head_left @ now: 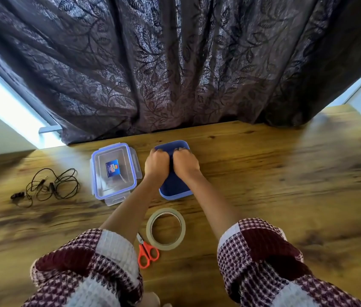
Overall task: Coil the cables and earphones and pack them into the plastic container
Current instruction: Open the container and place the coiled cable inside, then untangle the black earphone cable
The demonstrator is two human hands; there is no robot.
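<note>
A blue plastic container point(176, 191) sits open on the wooden table, just past the middle. My left hand point(156, 162) and my right hand point(185, 162) are side by side inside it, knuckles up, fingers curled down toward its far end. Whatever lies under the hands is hidden. The clear lid point(114, 173) with a blue seal and a label lies flat just left of the container. A loose tangle of black earphones point(46, 187) rests further left on the table, apart from both hands.
A roll of clear tape point(166, 229) lies near the front, with orange-handled scissors point(146, 253) beside it on the left. A dark patterned curtain point(175, 74) hangs along the table's far edge. The wooden table point(286, 173) stretches off to the right.
</note>
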